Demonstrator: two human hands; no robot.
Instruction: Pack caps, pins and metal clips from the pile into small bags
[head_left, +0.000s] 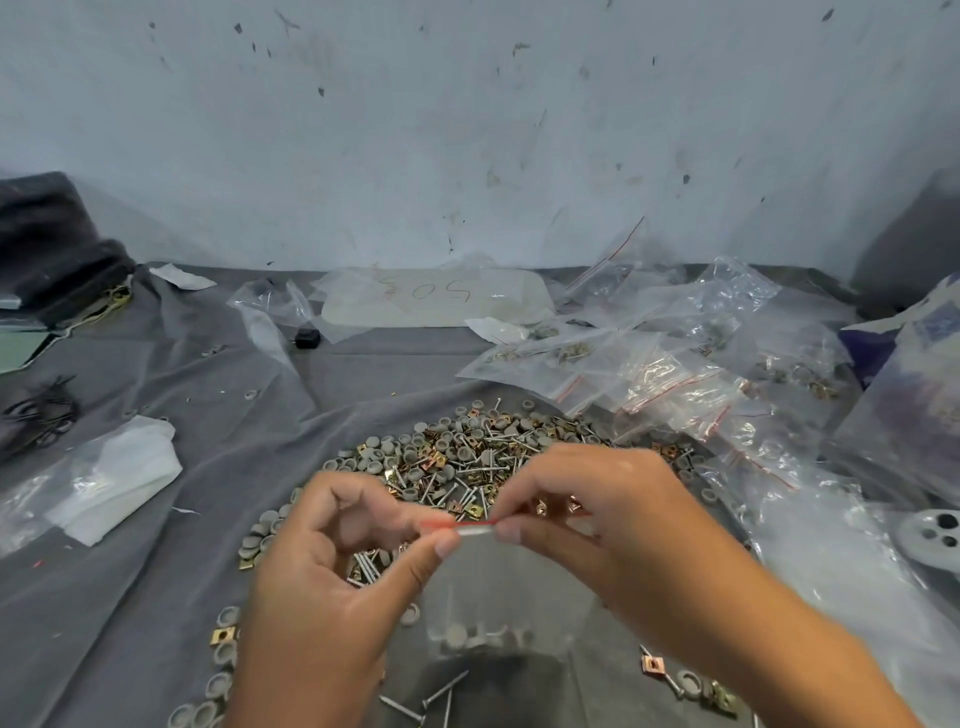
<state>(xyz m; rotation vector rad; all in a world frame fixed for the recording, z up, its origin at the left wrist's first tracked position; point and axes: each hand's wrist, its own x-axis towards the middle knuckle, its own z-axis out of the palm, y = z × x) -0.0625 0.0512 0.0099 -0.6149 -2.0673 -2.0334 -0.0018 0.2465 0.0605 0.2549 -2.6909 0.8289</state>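
Note:
A small clear zip bag (488, 597) with a red seal strip hangs between my hands above the pile. Grey caps and pins lie in its bottom. My left hand (332, 561) pinches the left end of the seal strip between thumb and forefinger. My right hand (587, 514) pinches the strip just to the right of it. Beneath and beyond them spreads the pile (467, 457) of grey caps, metal pins and brass-coloured clips on the grey cloth (156, 597).
Filled and empty zip bags (670, 374) are heaped at the right. A folded white plastic sheet (104, 478) lies at the left, black ties (41, 415) behind it. A marked plastic sheet (431, 301) lies by the wall. Loose pins (431, 696) sit near the front edge.

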